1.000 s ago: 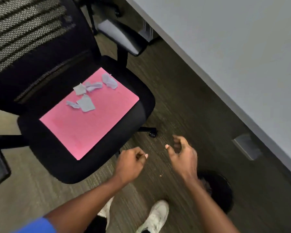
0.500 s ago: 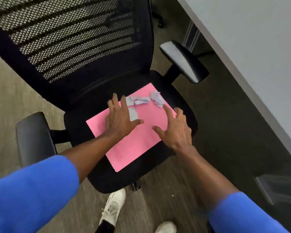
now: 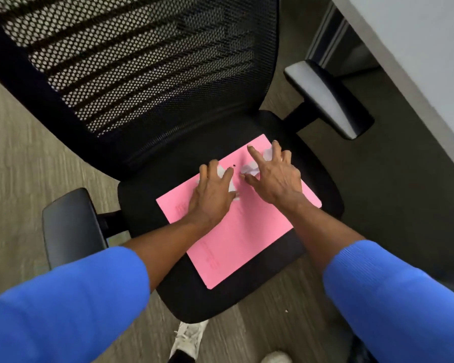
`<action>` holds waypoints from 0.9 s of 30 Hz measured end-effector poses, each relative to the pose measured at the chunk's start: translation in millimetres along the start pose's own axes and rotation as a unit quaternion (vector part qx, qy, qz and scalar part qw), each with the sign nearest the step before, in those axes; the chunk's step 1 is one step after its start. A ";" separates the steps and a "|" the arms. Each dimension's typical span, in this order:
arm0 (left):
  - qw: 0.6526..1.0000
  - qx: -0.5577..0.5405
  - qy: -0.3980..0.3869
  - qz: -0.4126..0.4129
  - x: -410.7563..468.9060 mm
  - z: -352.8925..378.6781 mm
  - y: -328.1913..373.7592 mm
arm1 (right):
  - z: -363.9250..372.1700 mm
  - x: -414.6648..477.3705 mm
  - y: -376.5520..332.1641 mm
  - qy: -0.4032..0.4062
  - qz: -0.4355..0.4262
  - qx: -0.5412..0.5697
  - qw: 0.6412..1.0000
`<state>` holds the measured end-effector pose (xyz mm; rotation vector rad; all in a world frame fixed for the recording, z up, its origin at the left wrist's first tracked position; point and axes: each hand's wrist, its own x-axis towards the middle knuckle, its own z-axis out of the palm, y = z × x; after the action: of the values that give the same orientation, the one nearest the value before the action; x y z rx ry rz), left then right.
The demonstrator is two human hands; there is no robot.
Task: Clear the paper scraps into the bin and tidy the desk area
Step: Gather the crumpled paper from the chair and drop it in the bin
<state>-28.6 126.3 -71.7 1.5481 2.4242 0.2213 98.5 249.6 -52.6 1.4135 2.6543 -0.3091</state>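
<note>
A pink sheet (image 3: pixel 247 239) lies on the black seat of an office chair (image 3: pixel 194 299). Several pale blue-grey paper scraps (image 3: pixel 249 169) sit at its far end, mostly covered by my hands. My left hand (image 3: pixel 212 191) lies flat with fingers spread over the left scraps; bits of paper show between its fingers and by its thumb. My right hand (image 3: pixel 274 175) rests beside it with fingers splayed over the right scraps, one of which (image 3: pixel 268 154) peeks out between the fingers. Neither hand has a scrap lifted. No bin is in view.
The chair's mesh backrest (image 3: pixel 142 61) rises just beyond the sheet. Armrests stand at the left (image 3: pixel 71 226) and right (image 3: pixel 328 98). A grey desk top (image 3: pixel 417 35) runs along the right. My white shoes (image 3: pixel 189 336) stand on the carpet below the seat.
Both hands slid farther up the pink sheet and closer together, now covering most of the scraps. A second ago they hung over the floor, away from the chair.
</note>
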 end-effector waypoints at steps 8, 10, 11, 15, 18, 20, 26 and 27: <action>0.998 -0.051 0.030 0.005 -10.8 9.2 -9.1 | 13.3 -11.4 -9.7 0.010 -0.056 -0.033 0.998; 0.996 -0.078 0.031 0.007 -14.6 9.9 -11.2 | 18.9 -18.5 -10.0 0.015 -0.057 -0.003 0.998; 0.996 -0.089 0.030 0.007 -16.0 10.2 -12.4 | 21.6 -21.5 -10.0 0.020 -0.054 0.013 0.998; 0.991 -0.131 0.039 -0.007 -22.0 10.1 -14.1 | 27.6 -37.8 -8.6 0.052 -0.037 0.091 0.994; 0.987 -0.154 0.042 -0.023 -27.0 10.8 -12.7 | 31.8 -55.1 -4.8 0.079 -0.031 0.140 0.986; 0.983 -0.174 0.045 -0.030 -32.1 10.6 -9.9 | 35.7 -68.7 -0.3 0.105 -0.004 0.185 0.977; 0.974 -0.210 0.060 -0.053 -48.8 11.6 1.9 | 46.9 -123.0 21.3 0.166 0.114 0.301 0.932; 0.974 -0.211 0.062 -0.060 -51.1 11.6 4.4 | 47.8 -133.8 26.0 0.178 0.125 0.312 0.925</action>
<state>-0.9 81.7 -74.8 1.2263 2.3480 0.7741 195.0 144.7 -75.6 2.1476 2.7170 -1.0319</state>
